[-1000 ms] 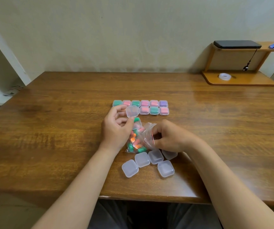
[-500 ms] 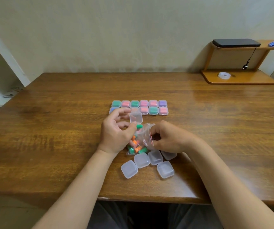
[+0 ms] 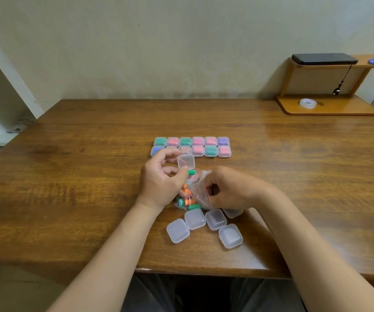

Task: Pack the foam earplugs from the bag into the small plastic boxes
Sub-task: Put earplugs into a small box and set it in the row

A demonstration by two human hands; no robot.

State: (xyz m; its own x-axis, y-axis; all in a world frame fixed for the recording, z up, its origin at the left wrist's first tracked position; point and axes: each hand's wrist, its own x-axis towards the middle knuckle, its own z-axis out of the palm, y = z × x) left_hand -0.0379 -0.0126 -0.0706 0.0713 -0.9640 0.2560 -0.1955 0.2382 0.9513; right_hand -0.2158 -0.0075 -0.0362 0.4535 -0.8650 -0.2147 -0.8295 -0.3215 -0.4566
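A brown wooden worktop (image 3: 69, 176) stands against a pale wall. At its far right corner is a small wooden shelf (image 3: 330, 109) with a flat black device (image 3: 323, 59) on top and a roll of clear tape (image 3: 307, 102) below.

In the middle, two rows of filled boxes (image 3: 191, 146) lie side by side, showing green, pink, purple and blue through their lids. Nearer the person, the left grip (image 3: 161, 184) is closed on an open clear box (image 3: 186, 161), with a green earplug (image 3: 191, 172) at the thumb tip; whether the plug is inside the box cannot be told. The right grip (image 3: 231, 190) pinches the mouth of the plastic bag (image 3: 200, 190), which lies on the worktop between the hands and holds orange and green earplugs (image 3: 187, 200). Closed empty boxes (image 3: 178, 230) are clustered just in front of the bag, one partly hidden under the right wrist.
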